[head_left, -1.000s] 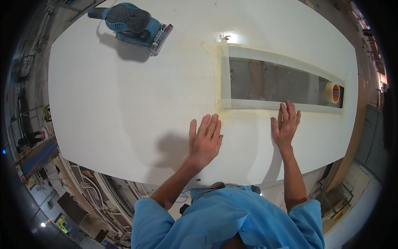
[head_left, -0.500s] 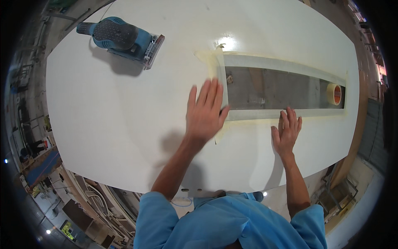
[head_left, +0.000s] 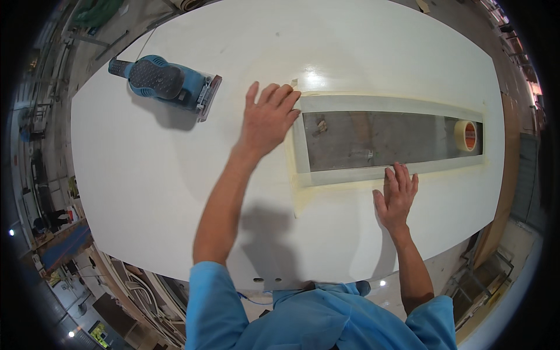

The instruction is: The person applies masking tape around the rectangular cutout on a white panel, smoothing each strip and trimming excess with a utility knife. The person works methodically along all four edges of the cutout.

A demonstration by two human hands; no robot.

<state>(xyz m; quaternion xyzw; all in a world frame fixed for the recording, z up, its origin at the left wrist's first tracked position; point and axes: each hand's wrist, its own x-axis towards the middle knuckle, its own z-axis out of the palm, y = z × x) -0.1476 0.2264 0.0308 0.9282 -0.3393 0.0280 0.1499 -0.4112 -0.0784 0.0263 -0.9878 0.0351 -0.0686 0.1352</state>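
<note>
A white board (head_left: pixel 146 204) lies before me, with strips of pale masking tape (head_left: pixel 396 105) framing a long dark grey rectangle (head_left: pixel 402 137). Whether that rectangle is glass or a recess I cannot tell. My left hand (head_left: pixel 268 119) is at the frame's upper left corner, palm down, its bent fingers apart and touching the tape's left strip. Just above its fingertips a small tape end sticks up. Resting on the lower strip, my right hand (head_left: pixel 398 198) has its fingers stretched out and holds nothing. A roll of masking tape (head_left: pixel 465 136) stands inside the rectangle's right end.
A blue and black electric sander (head_left: pixel 166 86) rests on the board's upper left, its cord running off the far edge. Two small holes (head_left: pixel 267 280) sit by the near edge. Wooden parts and pale curved tubing (head_left: pixel 140 291) lie beyond the lower left edge.
My left hand has moved up and left along the tape's left strip to the upper corner, its fingers now more bent. The right hand stays on the lower strip. The view has shifted slightly.
</note>
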